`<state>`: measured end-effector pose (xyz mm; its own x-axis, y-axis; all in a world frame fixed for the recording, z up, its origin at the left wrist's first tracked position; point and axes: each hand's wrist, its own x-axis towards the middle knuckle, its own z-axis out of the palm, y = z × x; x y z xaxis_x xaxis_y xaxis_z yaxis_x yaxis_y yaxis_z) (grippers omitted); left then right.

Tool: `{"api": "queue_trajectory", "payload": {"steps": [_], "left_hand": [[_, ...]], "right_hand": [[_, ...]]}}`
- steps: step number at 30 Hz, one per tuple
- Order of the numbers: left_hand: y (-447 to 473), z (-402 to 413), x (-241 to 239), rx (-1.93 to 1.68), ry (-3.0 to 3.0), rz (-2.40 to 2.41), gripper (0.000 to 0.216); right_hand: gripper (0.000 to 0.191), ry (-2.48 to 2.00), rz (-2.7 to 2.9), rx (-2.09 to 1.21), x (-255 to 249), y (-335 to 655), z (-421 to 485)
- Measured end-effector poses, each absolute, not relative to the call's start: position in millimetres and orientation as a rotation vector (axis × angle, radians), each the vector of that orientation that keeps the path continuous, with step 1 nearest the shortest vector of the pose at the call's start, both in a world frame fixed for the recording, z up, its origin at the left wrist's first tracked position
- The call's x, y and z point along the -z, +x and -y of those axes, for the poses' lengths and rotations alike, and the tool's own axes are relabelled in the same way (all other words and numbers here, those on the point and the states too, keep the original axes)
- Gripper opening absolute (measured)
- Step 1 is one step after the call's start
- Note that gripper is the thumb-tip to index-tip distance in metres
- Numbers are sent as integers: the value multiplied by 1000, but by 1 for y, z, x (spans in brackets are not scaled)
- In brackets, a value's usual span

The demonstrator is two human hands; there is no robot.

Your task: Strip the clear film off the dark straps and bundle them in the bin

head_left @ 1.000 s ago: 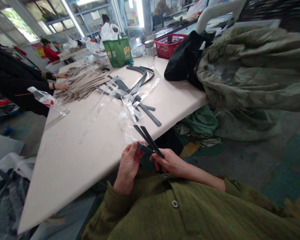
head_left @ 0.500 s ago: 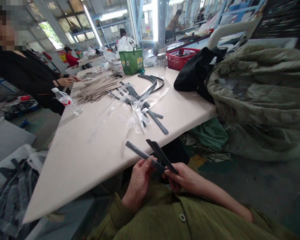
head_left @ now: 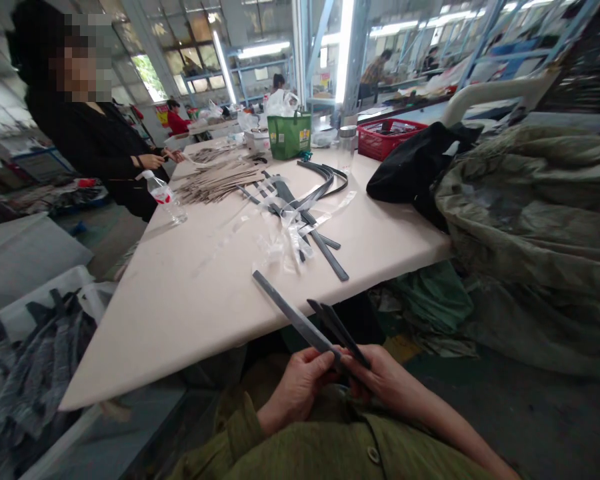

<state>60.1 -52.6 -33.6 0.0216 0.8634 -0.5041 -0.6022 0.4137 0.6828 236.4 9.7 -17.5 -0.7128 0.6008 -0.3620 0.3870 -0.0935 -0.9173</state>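
Note:
Close to my body, my left hand (head_left: 303, 383) pinches a flat dark grey strip (head_left: 293, 313) between thumb and fingers; its far end reaches over the table's front edge. My right hand (head_left: 380, 377) is closed round several dark strips (head_left: 341, 327), which fan out a little at their upper ends. Both hands almost touch, and the lower end of the left strip runs into the right hand's grip. On the white table (head_left: 180, 300) ahead lies a loose pile of dark strips (head_left: 330, 257) tangled with clear plastic film (head_left: 293, 233).
A plastic bottle (head_left: 165, 199) stands by a heap of brownish strips (head_left: 215, 180), near a co-worker in black (head_left: 100, 140). Farther back are a green bag (head_left: 290, 137) and red basket (head_left: 387, 137). A black bag (head_left: 413, 167) and large sack (head_left: 530, 193) flank the right; a bin of dark strips (head_left: 45, 347) stands left.
My left hand has slid down its strip toward my right hand, so more of the strip shows beyond the fingers. The view has turned left, shifting the scene rightward.

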Motion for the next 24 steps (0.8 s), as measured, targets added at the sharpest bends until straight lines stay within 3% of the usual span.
{"api": "queue_trajectory", "payload": {"steps": [7, 13, 20, 24], "left_hand": [[52, 54, 38, -1335, 296, -1177, 35], [64, 55, 48, -1222, 277, -1035, 38], [58, 55, 53, -1245, 183, -1062, 36], [30, 38, 29, -1353, 165, -1031, 45]], "right_hand": [[54, -1132, 2114, -1901, 28, 273, -5], [56, -1116, 2279, -1660, 33, 255, -5], [52, -1102, 2140, -1804, 38, 267, -1], [51, -1062, 2089, -1821, 29, 246, -6]]}}
